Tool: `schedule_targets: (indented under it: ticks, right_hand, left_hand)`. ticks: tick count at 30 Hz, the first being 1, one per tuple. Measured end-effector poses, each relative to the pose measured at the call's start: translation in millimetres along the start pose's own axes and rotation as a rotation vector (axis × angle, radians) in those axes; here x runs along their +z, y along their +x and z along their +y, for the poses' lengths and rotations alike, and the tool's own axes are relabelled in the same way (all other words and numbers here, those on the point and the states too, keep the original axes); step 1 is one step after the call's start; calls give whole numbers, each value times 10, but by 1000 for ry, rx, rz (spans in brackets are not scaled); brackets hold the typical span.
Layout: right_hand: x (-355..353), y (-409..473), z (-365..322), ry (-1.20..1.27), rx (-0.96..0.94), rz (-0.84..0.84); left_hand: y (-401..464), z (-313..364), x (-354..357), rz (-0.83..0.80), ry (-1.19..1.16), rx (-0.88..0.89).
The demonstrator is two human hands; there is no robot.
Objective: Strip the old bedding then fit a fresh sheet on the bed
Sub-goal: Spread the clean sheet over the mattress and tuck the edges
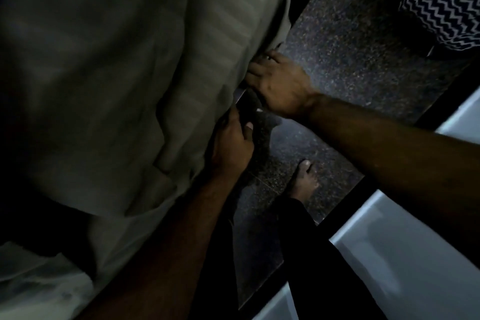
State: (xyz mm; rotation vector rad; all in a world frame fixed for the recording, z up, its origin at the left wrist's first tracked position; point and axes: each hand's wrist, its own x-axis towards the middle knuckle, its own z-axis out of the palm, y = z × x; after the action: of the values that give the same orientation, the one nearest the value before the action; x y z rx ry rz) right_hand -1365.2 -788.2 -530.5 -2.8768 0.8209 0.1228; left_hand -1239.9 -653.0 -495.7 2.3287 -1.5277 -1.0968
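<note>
Soft, light, floppy sheet (pixel 135 65). Both at bed edge: left hand (pixel 232 143) pinching hem, right hand (pixel 278 83) fingers tucked under, grip unclear. Best hold: hem.

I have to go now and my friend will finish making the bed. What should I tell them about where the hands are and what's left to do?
Left hand: at the bed's side edge, fingers curled on the sheet edge.
Right hand: further along the same edge, fingers pushed in under the sheet; its grip is hidden.
Sheet: pale, striped, spread over the bed, wrinkled near the hands.
Done: sheet is on the bed and covers what shows of it.
Left: finish tucking this edge, smooth the wrinkles, check the other sides, which are out of view.
Mind: the picture is dark, and a bare foot stands on the floor close by.
</note>
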Motion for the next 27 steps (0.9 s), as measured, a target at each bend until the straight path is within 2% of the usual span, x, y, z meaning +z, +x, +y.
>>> schedule_targets:
  ticks: [4, 6, 10, 11, 14, 17, 19, 21, 24, 27]
  right_hand:
    - [151, -96, 195, -105, 6, -14]
    - [196, -124, 291, -131, -50, -8]
    - [-117, 269, 315, 34, -9, 16]
    - [-133, 331, 302, 70, -22, 65]
    - [36, 71, 276, -18, -76, -41]
    - [77, -286, 317, -32, 50, -48]
    - [70, -157, 340, 1, 141, -8]
    - [47, 63, 362, 15, 128, 29]
    - [76, 185, 331, -1, 124, 67]
    - [145, 133, 260, -79, 189, 35]
  left_hand:
    - [198, 56, 52, 53, 18, 22]
    - [330, 100, 31, 49, 30, 31]
    - [344, 77, 35, 106, 101, 97]
    - [307, 58, 28, 108, 150, 118]
    - [184, 46, -11, 143, 198, 160]
    - [165, 101, -19, 201, 179, 130]
    - [155, 123, 2, 215, 214, 83]
    - [139, 131, 49, 215, 239, 70]
    - [169, 166, 36, 202, 204, 106]
    - [433, 260, 34, 104, 141, 193]
